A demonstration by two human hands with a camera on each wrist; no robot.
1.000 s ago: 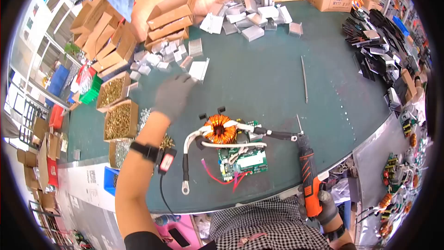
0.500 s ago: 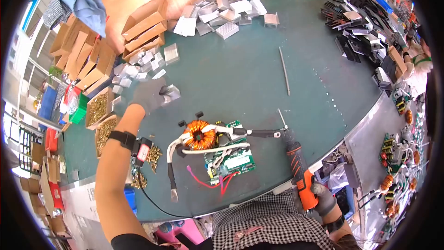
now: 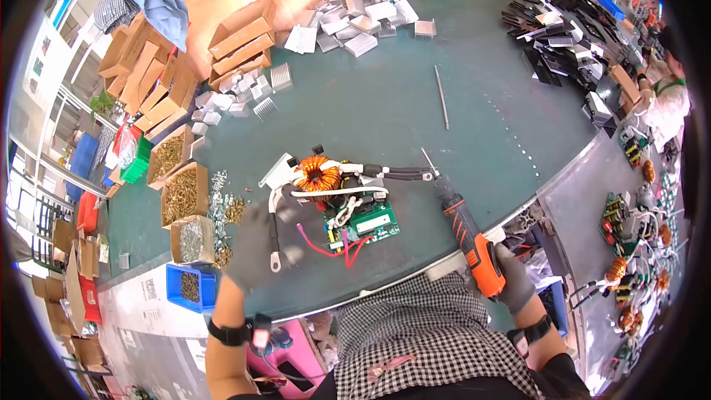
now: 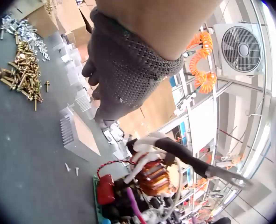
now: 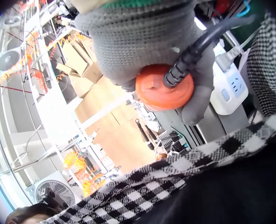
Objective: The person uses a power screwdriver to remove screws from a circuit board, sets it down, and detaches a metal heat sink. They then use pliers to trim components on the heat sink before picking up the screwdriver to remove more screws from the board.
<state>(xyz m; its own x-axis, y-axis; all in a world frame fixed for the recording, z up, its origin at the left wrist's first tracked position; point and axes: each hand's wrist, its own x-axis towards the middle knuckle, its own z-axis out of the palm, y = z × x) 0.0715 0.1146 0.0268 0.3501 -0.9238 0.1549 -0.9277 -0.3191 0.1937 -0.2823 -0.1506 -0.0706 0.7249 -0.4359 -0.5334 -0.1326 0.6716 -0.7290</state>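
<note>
My left hand (image 3: 255,252), blurred in the head view, is at the board's left beside the cable lug (image 3: 275,261). In the left wrist view that gloved hand (image 4: 124,70) has relaxed fingers, with nothing seen in them. A silver finned heatsink (image 3: 276,172) lies just left of the orange toroid coil (image 3: 318,173); the left wrist view shows the heatsink (image 4: 79,135) on the mat. White and black cables run from the coil over the green circuit board (image 3: 376,224). My right hand (image 3: 515,281) grips an orange-black electric screwdriver (image 3: 474,241), its bit pointing away near the right lug.
Cardboard boxes of brass screws (image 3: 185,194) and a blue bin (image 3: 178,281) line the left side. Loose screws (image 3: 235,210) lie beside them. Silver heatsinks (image 3: 361,44) are piled at the back, black ones (image 3: 563,44) at the right. A metal rod (image 3: 441,96) lies mid-table.
My left hand has come back toward the table's front edge and let go of the heatsink, which now lies beside the coil. The right hand still grips the screwdriver.
</note>
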